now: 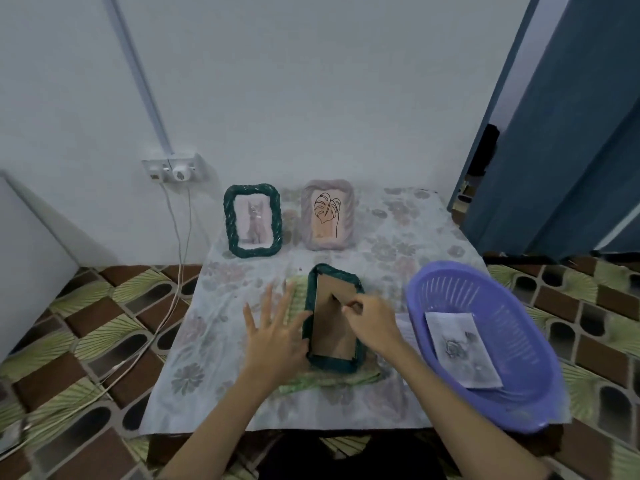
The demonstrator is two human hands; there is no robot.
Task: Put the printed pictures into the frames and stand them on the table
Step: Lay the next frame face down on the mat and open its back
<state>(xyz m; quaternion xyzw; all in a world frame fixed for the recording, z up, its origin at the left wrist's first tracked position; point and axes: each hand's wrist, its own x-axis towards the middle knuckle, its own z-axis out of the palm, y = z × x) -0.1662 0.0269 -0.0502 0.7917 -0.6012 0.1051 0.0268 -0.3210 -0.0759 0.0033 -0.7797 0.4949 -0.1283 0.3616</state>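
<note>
Floral-clothed counter [398, 237], tiled floor [86, 323]; left hand [273, 336] flat, splayed; right hand [372, 322] fingers pinching green frame's [313, 327] backing tab.

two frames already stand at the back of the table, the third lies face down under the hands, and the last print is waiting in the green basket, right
Not quite: the basket holding the last print is purple, not green, as the head view shows. The rest holds: two frames stand at the back and the third frame lies face down under the hands.

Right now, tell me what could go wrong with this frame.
The right hand pinches the backing's stand on the face-down green frame; pulling hard might tear the cardboard. The left hand only presses the frame's edge with straight fingers, so it could slide. The purple basket overhangs the table's corner and might tip.
</note>
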